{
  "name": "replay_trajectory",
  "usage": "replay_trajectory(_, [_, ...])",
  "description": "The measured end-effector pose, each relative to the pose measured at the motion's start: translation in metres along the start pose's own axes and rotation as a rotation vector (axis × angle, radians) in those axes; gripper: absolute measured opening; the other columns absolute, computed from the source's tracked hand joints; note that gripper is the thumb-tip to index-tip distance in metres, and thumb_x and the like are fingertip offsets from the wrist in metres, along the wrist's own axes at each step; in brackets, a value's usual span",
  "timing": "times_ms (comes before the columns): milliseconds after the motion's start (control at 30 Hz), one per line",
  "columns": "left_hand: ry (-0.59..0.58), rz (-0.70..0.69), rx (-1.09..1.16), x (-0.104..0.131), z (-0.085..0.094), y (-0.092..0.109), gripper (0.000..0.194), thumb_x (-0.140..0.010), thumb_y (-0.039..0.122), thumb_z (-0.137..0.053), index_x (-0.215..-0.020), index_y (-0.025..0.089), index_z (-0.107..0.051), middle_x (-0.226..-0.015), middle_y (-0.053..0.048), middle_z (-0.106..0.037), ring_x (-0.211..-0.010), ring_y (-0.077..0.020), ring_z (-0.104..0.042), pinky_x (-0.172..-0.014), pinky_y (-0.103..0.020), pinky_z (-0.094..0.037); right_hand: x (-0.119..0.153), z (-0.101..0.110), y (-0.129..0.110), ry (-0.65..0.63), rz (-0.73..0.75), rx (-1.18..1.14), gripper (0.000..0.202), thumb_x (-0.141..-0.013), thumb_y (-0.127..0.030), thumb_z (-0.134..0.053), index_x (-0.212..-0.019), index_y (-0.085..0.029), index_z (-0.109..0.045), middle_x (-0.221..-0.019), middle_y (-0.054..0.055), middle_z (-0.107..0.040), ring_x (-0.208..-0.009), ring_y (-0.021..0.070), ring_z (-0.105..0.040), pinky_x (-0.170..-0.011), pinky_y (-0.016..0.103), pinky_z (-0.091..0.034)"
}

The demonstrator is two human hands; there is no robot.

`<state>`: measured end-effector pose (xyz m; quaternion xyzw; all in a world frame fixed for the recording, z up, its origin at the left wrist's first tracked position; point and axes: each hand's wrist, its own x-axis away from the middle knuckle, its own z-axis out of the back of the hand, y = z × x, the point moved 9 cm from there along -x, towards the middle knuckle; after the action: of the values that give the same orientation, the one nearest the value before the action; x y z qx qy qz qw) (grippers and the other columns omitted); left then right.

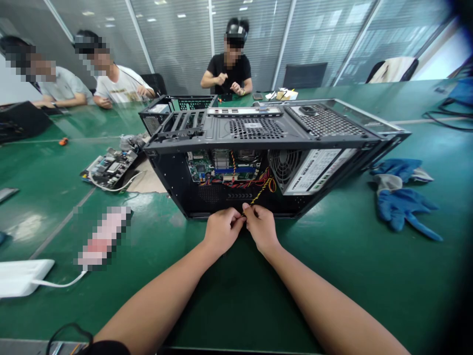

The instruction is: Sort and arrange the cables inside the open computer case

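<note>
A black computer case (254,148) lies before me with its open side facing me. Inside it show a green motherboard (199,165), a power supply (318,170) with a fan, and a bundle of red and orange wires (236,185). A twisted yellow-and-black cable (260,191) runs from that bundle out to my fingers at the case's lower edge. My left hand (223,229) and my right hand (262,227) meet there, both closed in a pinch on the cable. The cable's end is hidden between the fingertips.
Blue gloves (401,202) lie to the right. On the left are a loose circuit board (116,165), a blurred-out phone (105,236) and a white power bank (24,278) cabled to it. A second open case (177,103) stands behind. Three people sit across the table.
</note>
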<state>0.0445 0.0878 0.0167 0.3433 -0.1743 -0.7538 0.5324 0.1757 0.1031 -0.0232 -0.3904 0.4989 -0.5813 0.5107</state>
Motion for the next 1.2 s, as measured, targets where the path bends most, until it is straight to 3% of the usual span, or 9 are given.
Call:
replay_trajectory(233, [-0.012, 0.026, 0.02, -0.001, 0.001, 0.001, 0.018, -0.088, 0.027, -0.057, -0.074, 0.018, -0.061, -0.064, 0.0, -0.063, -0.057, -0.0116, -0.056, -0.057, -0.023, -0.038, -0.002, -0.001, -0.003, -0.003, 0.06, 0.04, 0.043, -0.087, -0.049, -0.053, -0.056, -0.02, -0.044, -0.048, -0.004, -0.042, -0.049, 0.0116, -0.038, -0.049, 0.026, -0.03])
replay_trajectory(533, [-0.112, 0.11, 0.171, -0.004, -0.007, -0.004, 0.025, -0.089, 0.027, -0.053, -0.068, 0.017, -0.059, -0.056, 0.003, -0.057, -0.05, -0.0088, -0.046, -0.053, -0.022, -0.032, -0.002, -0.002, -0.006, -0.02, 0.085, 0.054, 0.038, -0.088, -0.045, -0.05, -0.059, -0.021, -0.04, -0.053, -0.004, -0.041, -0.053, 0.0124, -0.038, -0.051, 0.027, -0.031])
replay_trajectory(933, [0.028, -0.048, -0.027, -0.003, 0.007, 0.006, 0.014, -0.085, 0.022, -0.064, -0.072, 0.019, -0.064, -0.069, 0.0, -0.062, -0.07, -0.0148, -0.056, -0.068, -0.027, -0.041, -0.001, 0.001, -0.003, 0.013, 0.042, 0.07, 0.044, -0.086, -0.051, -0.054, -0.055, -0.021, -0.046, -0.046, -0.003, -0.045, -0.048, 0.0125, -0.039, -0.05, 0.027, -0.031])
replay_trajectory(1200, [-0.022, -0.008, -0.023, -0.002, 0.002, 0.002, 0.015, -0.088, 0.024, -0.061, -0.073, 0.02, -0.064, -0.069, 0.0, -0.062, -0.068, -0.0144, -0.056, -0.065, -0.026, -0.04, -0.002, -0.002, -0.002, -0.009, 0.053, 0.04, 0.043, -0.087, -0.051, -0.051, -0.057, -0.021, -0.044, -0.045, -0.004, -0.041, -0.048, 0.0125, -0.038, -0.049, 0.027, -0.03])
